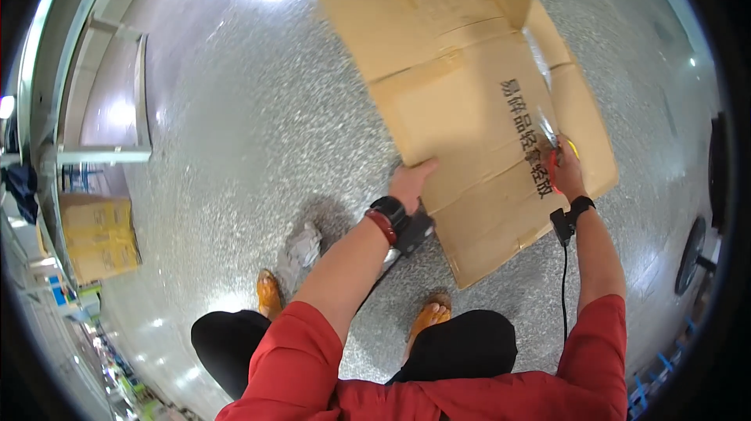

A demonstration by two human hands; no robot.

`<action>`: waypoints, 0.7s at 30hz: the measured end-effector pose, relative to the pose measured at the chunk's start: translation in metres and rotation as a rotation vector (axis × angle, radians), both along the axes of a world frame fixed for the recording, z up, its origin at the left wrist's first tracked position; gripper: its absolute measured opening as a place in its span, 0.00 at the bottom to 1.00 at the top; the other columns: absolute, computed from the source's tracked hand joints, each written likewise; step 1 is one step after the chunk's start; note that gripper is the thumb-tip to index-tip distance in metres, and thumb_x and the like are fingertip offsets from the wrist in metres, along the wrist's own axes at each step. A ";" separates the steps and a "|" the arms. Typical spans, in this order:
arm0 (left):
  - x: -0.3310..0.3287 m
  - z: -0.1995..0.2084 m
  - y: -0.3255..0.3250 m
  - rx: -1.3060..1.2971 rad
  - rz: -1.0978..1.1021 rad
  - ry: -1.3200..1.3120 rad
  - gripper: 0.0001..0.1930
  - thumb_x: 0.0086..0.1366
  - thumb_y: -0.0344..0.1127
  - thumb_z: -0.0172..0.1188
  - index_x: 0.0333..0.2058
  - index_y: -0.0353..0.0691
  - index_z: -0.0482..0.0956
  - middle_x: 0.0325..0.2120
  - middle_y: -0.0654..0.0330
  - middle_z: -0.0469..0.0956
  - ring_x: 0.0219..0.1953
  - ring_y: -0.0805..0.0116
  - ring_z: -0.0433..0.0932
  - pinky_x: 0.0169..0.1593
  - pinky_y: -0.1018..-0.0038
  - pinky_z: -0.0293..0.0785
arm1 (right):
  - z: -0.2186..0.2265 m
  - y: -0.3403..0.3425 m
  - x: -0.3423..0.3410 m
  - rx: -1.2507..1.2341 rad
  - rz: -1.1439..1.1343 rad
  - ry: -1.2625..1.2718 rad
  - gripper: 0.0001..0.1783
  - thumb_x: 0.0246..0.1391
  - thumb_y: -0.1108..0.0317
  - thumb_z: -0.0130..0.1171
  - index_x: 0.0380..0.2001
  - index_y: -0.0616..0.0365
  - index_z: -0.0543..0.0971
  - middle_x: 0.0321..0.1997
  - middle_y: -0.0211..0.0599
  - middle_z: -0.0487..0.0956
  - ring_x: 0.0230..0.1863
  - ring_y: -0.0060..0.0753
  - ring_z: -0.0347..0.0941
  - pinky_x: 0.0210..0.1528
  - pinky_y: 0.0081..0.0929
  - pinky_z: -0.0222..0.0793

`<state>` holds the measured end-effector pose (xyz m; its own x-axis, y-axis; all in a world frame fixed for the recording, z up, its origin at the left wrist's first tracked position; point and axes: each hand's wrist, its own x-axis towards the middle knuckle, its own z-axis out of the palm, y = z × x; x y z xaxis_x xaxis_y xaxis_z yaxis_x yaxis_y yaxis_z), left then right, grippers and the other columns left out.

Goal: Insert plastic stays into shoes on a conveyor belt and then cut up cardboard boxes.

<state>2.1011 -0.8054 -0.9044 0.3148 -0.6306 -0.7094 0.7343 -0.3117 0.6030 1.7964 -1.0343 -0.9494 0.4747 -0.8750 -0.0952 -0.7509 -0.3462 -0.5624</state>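
Observation:
A large flattened cardboard box (461, 100), brown with dark printing and a white label on its far flap, lies slanted in front of me. My left hand (409, 185) grips its left edge, the thumb on top and the other fingers hidden underneath. My right hand (570, 173) is closed around scissors (555, 156) with red and yellow handles, near the right side of the cardboard. Their blades point away from me, along a line where shiny clear tape (540, 57) runs. How far the blades are apart is too small to tell.
Crumpled pale plastic or paper (303, 246) lies on the speckled grey floor (250, 124) by my left foot. At the left stand a metal frame (106, 155) and a taped carton (100, 239). A dark wheel (691, 255) is at the right. A cable (565, 288) hangs from my right wrist.

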 end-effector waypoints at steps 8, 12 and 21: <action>0.161 0.047 0.068 0.171 0.172 -0.254 0.20 0.54 0.40 0.68 0.41 0.32 0.80 0.39 0.55 0.80 0.35 0.63 0.80 0.37 0.66 0.77 | 0.045 0.079 0.159 0.039 0.096 -0.185 0.32 0.44 0.69 0.67 0.55 0.57 0.68 0.49 0.47 0.74 0.53 0.52 0.69 0.53 0.37 0.65; 0.259 0.075 0.140 0.395 0.168 -0.274 0.24 0.58 0.47 0.64 0.47 0.37 0.75 0.42 0.57 0.79 0.39 0.62 0.79 0.44 0.67 0.76 | 0.086 0.139 0.236 -0.053 0.443 -0.338 0.27 0.44 0.70 0.66 0.50 0.54 0.72 0.45 0.44 0.74 0.49 0.51 0.70 0.50 0.37 0.68; 0.404 0.078 0.326 0.447 0.123 -0.460 0.20 0.63 0.43 0.59 0.48 0.36 0.74 0.42 0.56 0.79 0.41 0.63 0.78 0.44 0.68 0.74 | 0.095 0.349 0.337 0.220 1.421 -0.053 0.21 0.46 0.69 0.59 0.47 0.45 0.73 0.34 0.40 0.73 0.40 0.47 0.71 0.42 0.43 0.67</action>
<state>2.5054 -0.4796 -0.8261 0.7000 -0.2463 -0.6703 0.4784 -0.5352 0.6962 2.1332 -0.6852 -0.8546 0.9240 0.3636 -0.1187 0.1732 -0.6744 -0.7178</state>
